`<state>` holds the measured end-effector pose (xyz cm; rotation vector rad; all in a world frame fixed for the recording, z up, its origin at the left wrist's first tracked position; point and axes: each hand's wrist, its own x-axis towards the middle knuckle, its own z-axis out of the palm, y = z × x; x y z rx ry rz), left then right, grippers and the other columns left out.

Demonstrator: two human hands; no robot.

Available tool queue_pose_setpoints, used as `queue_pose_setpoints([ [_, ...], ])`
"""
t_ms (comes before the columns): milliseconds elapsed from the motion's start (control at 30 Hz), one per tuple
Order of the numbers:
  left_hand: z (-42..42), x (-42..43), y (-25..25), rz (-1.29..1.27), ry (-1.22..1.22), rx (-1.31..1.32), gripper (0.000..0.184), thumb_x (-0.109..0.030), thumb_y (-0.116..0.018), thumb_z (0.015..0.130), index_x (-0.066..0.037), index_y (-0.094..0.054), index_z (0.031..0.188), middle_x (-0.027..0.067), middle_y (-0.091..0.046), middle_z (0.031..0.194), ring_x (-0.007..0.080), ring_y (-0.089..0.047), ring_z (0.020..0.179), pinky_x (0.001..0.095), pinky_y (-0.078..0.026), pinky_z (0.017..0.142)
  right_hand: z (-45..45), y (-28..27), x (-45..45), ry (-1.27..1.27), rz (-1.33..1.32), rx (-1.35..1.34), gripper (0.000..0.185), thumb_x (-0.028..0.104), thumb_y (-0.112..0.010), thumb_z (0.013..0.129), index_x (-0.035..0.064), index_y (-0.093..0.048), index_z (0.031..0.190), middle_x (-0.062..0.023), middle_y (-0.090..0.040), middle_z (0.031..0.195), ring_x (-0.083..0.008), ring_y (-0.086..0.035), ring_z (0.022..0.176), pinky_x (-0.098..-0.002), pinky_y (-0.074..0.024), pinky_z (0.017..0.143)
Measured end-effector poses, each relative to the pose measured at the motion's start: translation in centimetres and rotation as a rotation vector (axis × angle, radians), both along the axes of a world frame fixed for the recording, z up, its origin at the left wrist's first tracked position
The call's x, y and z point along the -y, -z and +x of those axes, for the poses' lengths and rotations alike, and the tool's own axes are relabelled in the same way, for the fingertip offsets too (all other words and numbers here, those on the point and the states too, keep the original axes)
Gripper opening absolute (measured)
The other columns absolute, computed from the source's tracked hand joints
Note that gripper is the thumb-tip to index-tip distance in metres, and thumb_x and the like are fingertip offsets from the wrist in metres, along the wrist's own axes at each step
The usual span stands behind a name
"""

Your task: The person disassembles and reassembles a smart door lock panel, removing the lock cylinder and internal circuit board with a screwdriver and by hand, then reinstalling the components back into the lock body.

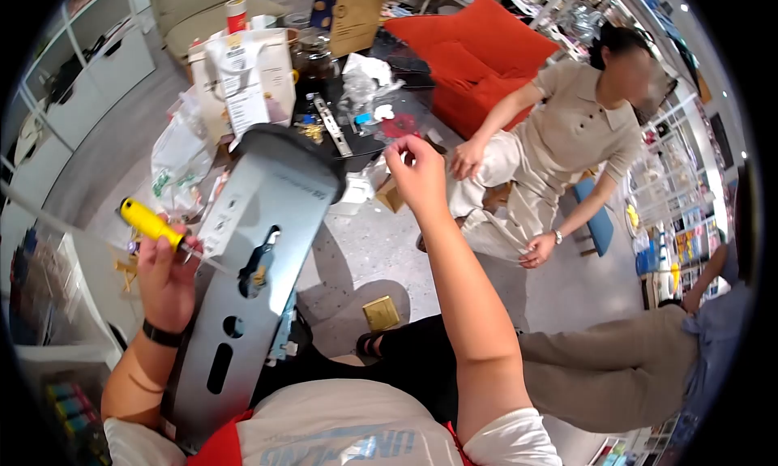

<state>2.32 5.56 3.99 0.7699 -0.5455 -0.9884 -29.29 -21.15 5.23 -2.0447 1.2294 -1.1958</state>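
Observation:
My left hand [168, 275] grips a yellow-handled screwdriver [152, 223]. The screwdriver's thin shaft slants down to the right across a long grey metal panel [267, 182]. That panel leans over my lap, with a black rounded end at the top and several cutouts along it. Brass-coloured parts show inside its largest cutout. My right hand [417, 174] is raised to the right of the panel, thumb and fingertips closed together. Whatever they may pinch is too small to tell.
A dark table [405, 101] beyond the panel carries paper bags [251, 85], a glass pot [314, 54], a metal strip [332, 126] and crumpled plastic. A seated person [559, 142] is at the right, another stands behind. A small gold box [380, 313] lies on the floor.

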Motion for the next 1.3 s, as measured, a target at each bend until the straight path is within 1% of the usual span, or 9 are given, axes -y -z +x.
queue_pose_setpoints([
  [200,0.7,-0.8,-0.8,0.013,0.05,0.008,0.039,-0.023,-0.059,0.106,-0.011,-0.045,0.141,0.0045,-0.06,0.12,0.0173,-0.064,0.103,0.0343,-0.055,0.096,1.7,7.5,10.4,-0.005,-0.069,-0.494,0.013,0.02,-0.073,0.082,0.0086,-0.078,0.086,-0.0157,-0.071,0.088,-0.0345,-0.07,0.086,-0.0459,-0.056,0.08],
  [367,0.8,-0.5,-0.9,0.051,0.046,-0.024,0.043,-0.025,-0.061,0.105,-0.01,-0.044,0.143,0.0051,-0.06,0.12,0.0192,-0.064,0.103,0.0364,-0.055,0.095,4.8,11.3,14.1,0.031,-0.152,-0.629,0.013,0.022,-0.07,0.084,0.0134,-0.079,0.086,-0.0138,-0.072,0.097,-0.0356,-0.069,0.094,-0.0479,-0.0557,0.085],
  [467,0.4,-0.2,-0.4,0.029,0.012,0.004,0.046,-0.022,-0.06,0.105,-0.008,-0.043,0.145,0.0087,-0.061,0.123,0.0225,-0.064,0.103,0.0426,-0.054,0.094,6.0,11.7,15.3,-0.016,-0.173,-0.754,0.016,0.022,-0.066,0.081,0.0146,-0.08,0.086,-0.0172,-0.073,0.089,-0.0368,-0.072,0.082,-0.0482,-0.0584,0.075],
  [600,-0.2,0.3,-1.0,0.012,0.054,-0.003,0.04,-0.021,-0.055,0.108,-0.009,-0.042,0.143,0.0085,-0.059,0.122,0.0221,-0.063,0.104,0.0396,-0.055,0.095,6.2,11.7,15.4,-0.011,-0.158,-0.715,0.026,0.016,-0.071,0.08,0.0129,-0.079,0.105,-0.0173,-0.071,0.109,-0.0362,-0.069,0.101,-0.0464,-0.0554,0.09],
  [800,-0.4,0.9,-1.1,-0.045,0.0,0.125,0.039,-0.015,-0.057,0.106,-0.007,-0.041,0.141,0.0133,-0.062,0.123,0.0281,-0.068,0.108,0.0471,-0.058,0.096,4.9,11.5,13.9,0.07,-0.18,-0.372,0.028,0.017,-0.073,0.084,0.008,-0.074,0.11,-0.0165,-0.068,0.099,-0.0362,-0.067,0.093,-0.0449,-0.054,0.084],
  [900,-0.9,0.8,-0.9,-0.074,-0.07,0.343,0.041,-0.016,-0.057,0.106,-0.009,-0.041,0.143,0.0105,-0.06,0.124,0.0267,-0.066,0.11,0.0423,-0.057,0.096,3.8,9.1,8.2,0.179,0.083,0.262,0.018,0.014,-0.069,0.089,-0.0002,-0.067,0.098,-0.0101,-0.063,0.089,-0.0208,-0.062,0.082,-0.0353,-0.0503,0.075],
  [1033,-1.9,0.5,-0.8,-0.168,-0.08,0.483,0.045,-0.015,-0.059,0.105,-0.008,-0.038,0.145,0.0145,-0.06,0.124,0.0287,-0.067,0.109,0.0435,-0.059,0.093,2.1,7.2,-3.3,-0.074,-0.057,0.434,0.012,0.006,-0.068,0.088,0.0037,-0.056,0.091,-0.0067,-0.057,0.088,-0.0155,-0.053,0.08,-0.029,-0.0439,0.074],
  [1167,-3.0,0.7,-1.5,-0.252,-0.083,0.361,0.046,-0.002,-0.058,0.102,-0.004,-0.039,0.144,0.0157,-0.062,0.121,0.0294,-0.067,0.111,0.044,-0.054,0.1,6.5,-3.3,-12.2,-0.695,-0.395,-0.193,0.011,0.009,-0.073,0.084,0.008,-0.064,0.09,-0.0074,-0.062,0.088,-0.0266,-0.058,0.081,-0.039,-0.0439,0.077],
  [1300,-3.3,1.3,-1.2,-0.245,-0.093,0.438,0.043,-0.01,-0.056,0.105,-0.007,-0.038,0.144,0.0148,-0.06,0.122,0.0269,-0.066,0.11,0.0439,-0.054,0.099,8.5,-4.1,-13.5,-0.873,-0.288,-0.646,0.016,0.019,-0.079,0.08,0.0092,-0.072,0.091,-0.0075,-0.069,0.089,-0.0273,-0.062,0.086,-0.041,-0.0457,0.079],
])
